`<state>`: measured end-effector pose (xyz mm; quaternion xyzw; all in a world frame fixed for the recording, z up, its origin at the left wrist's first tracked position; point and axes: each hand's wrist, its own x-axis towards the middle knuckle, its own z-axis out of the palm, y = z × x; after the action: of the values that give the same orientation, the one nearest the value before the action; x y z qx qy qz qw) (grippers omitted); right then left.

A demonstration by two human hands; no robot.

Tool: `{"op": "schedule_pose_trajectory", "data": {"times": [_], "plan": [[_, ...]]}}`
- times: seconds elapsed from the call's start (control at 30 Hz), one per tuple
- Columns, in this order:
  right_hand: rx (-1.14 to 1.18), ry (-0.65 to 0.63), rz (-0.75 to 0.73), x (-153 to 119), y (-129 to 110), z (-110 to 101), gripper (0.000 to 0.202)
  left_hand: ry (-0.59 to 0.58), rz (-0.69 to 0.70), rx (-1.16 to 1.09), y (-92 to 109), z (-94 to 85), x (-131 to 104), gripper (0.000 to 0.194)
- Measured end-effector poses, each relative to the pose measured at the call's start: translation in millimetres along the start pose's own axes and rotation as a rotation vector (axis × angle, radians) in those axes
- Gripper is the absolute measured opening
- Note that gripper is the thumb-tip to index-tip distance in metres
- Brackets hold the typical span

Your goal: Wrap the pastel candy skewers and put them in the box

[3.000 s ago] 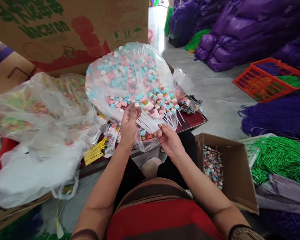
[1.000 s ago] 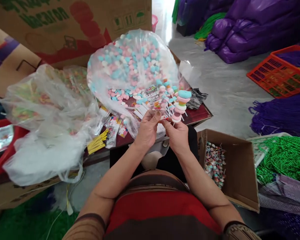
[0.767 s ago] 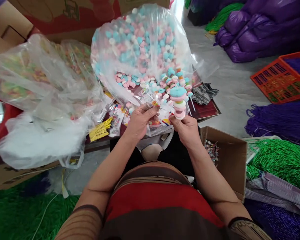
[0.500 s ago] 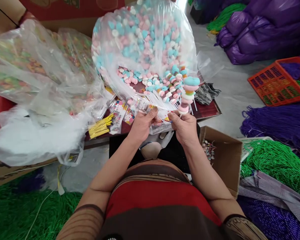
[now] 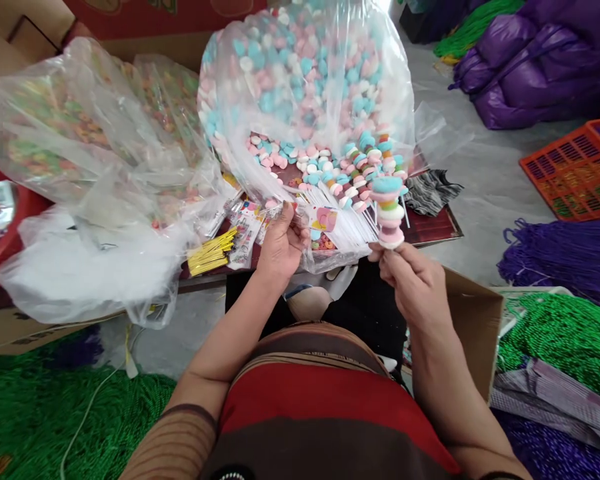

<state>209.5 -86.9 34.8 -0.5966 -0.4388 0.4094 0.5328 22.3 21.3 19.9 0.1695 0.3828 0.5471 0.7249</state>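
My right hand [image 5: 416, 283] is closed around the lower end of a candy skewer [image 5: 390, 212], which stands upright with blue, pink, green and white pieces stacked on it. To its left, my left hand [image 5: 284, 245] pinches a small clear printed bag [image 5: 321, 217] that stretches rightward from the fingertips. White sticks [image 5: 353, 230] lie in a bunch between the hands. Beyond them, several finished candy skewers [image 5: 363, 167] rest against loose candies [image 5: 275, 153]. A big clear bag [image 5: 305, 73] full of pink, blue and white candies fills the back of the table.
Yellow twist ties [image 5: 213, 252] and printed bags [image 5: 247, 230] lie left of my hands. Further left are a clear bag of green and orange candies [image 5: 55, 127] and white plastic bags [image 5: 95, 267]. A cardboard box [image 5: 473, 327] stands at my right, below an orange crate [image 5: 570, 170].
My hands have moved apart. The right hand has gone right and slightly down with the candy skewer; the left keeps hold of the printed bag, now extended toward the right.
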Motion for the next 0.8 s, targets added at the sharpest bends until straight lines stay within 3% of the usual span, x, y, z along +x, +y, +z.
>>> {"op": "schedule_pose_trajectory", "data": {"times": [0.23,0.43,0.63,0.8], "plan": [[-0.313,-0.094,-0.131,-25.1,1.9,-19.2,0.018,0.054,-0.063,-0.104,1.9,7.2,1.1,0.037],[-0.547,-0.034,-0.274,-17.2,2.8,-25.7,0.019,0.053,-0.028,-0.083,-1.0,11.5,-1.3,0.031],[-0.650,0.041,-0.274,-20.6,7.4,-31.6,0.014,-0.012,0.082,0.027,-1.8,12.1,-2.1,0.030],[-0.726,0.159,-0.470,-19.6,13.1,-31.6,0.008,-0.069,0.136,0.065,-1.0,12.8,-3.5,0.032]]}}
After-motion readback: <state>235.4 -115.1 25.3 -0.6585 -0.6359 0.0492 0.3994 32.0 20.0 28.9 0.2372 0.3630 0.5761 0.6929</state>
